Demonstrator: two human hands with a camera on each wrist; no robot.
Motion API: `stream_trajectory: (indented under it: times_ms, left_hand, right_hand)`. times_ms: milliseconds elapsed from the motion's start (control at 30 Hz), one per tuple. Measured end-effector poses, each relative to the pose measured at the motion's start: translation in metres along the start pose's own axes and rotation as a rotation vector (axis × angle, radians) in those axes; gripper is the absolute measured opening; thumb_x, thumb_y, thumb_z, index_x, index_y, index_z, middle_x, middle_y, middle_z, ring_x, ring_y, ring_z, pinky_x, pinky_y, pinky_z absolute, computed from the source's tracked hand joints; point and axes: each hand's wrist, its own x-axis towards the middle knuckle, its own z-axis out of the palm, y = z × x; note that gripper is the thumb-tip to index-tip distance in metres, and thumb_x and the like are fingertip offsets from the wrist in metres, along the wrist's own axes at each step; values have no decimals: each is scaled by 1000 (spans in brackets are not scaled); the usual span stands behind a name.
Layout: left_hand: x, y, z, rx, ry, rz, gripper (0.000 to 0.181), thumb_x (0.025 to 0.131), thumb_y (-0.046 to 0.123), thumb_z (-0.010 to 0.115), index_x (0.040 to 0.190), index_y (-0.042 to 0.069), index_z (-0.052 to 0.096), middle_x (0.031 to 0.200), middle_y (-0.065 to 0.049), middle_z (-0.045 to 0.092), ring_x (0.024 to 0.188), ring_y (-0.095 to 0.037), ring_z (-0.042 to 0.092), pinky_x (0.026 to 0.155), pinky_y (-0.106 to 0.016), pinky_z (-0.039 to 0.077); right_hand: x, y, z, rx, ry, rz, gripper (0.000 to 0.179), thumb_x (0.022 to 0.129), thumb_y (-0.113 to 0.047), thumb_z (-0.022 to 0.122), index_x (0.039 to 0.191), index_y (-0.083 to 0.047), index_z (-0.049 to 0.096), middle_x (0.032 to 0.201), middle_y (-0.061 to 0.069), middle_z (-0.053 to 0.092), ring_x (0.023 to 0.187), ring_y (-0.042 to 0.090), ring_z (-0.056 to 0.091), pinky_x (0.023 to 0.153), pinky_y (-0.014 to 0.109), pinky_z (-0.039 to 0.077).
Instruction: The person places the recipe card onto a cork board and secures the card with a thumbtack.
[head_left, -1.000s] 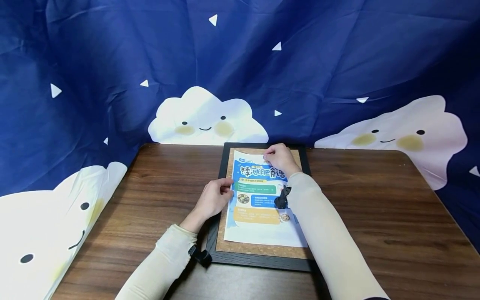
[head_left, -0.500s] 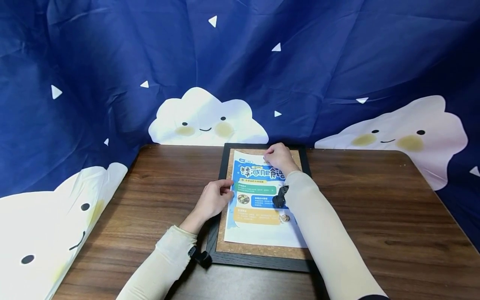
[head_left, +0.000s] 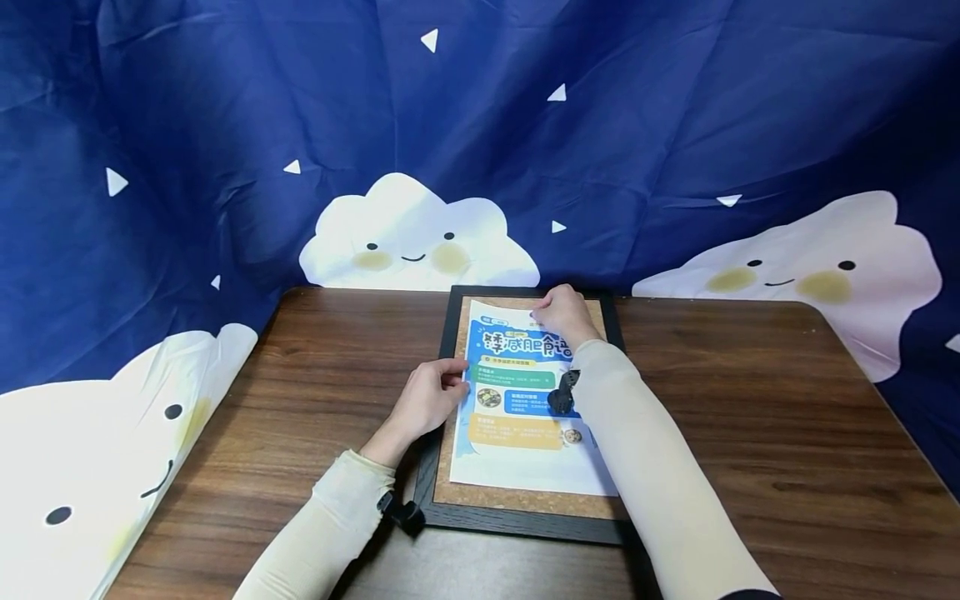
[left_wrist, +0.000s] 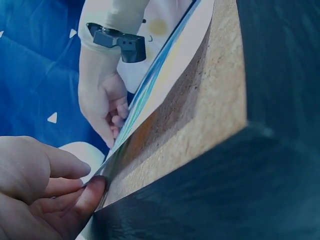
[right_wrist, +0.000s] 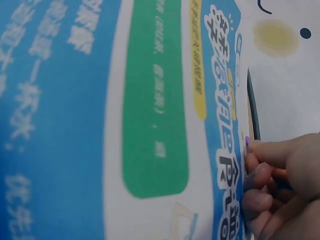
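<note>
A printed poster (head_left: pixel 517 467) with blue, green and orange panels lies on a black-framed cork board (head_left: pixel 525 503). My right hand (head_left: pixel 566 315) is at the poster's top edge, thumb and fingertip pinching a small purple pushpin (right_wrist: pixel 247 140); its point is hidden. My left hand (head_left: pixel 427 396) rests at the poster's left edge, fingertips touching it beside the frame. In the left wrist view, the poster (left_wrist: pixel 170 65) curves up off the cork (left_wrist: pixel 220 95) along one edge. The right forearm covers the poster's right side in the head view.
The board lies on a brown wooden table (head_left: pixel 750 417), its far frame edge near the table's back edge. Behind hangs a blue curtain (head_left: pixel 480 100) with smiling clouds and white triangles. A black wrist camera (head_left: pixel 405 512) on the left cuff sits close to the frame's near left corner.
Both hands stay in nearly the same places, the right at the poster's top and the left at its side. The whole head view shifts very slightly.
</note>
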Motion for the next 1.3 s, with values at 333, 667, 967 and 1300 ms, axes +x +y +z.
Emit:
stream_trajectory:
  times_ms: [333, 667, 967, 1300]
  left_hand:
    - [0, 0, -1, -19, -5, -2, 37, 102, 6, 70, 138, -1, 70, 113, -12, 76, 93, -18, 66, 83, -32, 57]
    - [-2, -1, -3, -9, -10, 30, 36, 102, 5, 69, 136, -3, 70, 111, -13, 77, 93, -16, 68, 80, -29, 57]
    - [-2, -4, -8, -27, 9, 28, 34, 102, 11, 71, 135, 2, 73, 111, -10, 79, 94, -17, 71, 85, -35, 59]
    - [-5, -16, -41, -63, 30, 30, 32, 106, 15, 65, 133, -1, 72, 119, -15, 78, 95, -22, 75, 77, -30, 60]
  right_hand:
    - [-5, -2, -7, -2, 26, 103, 21, 102, -25, 75, 105, -4, 76, 74, 4, 66, 61, 16, 62, 59, 29, 46]
    - [-7, 15, -9, 196, -6, 74, 27, 101, -25, 77, 87, -3, 69, 64, 2, 62, 50, 14, 57, 49, 27, 50]
    - [-17, 27, -23, 299, -99, -55, 32, 112, -25, 58, 123, 4, 67, 98, 17, 71, 70, 16, 66, 65, 26, 61]
    - [-71, 58, -59, 309, -117, -261, 39, 112, -23, 59, 133, 10, 65, 114, 29, 75, 86, 22, 74, 77, 28, 64]
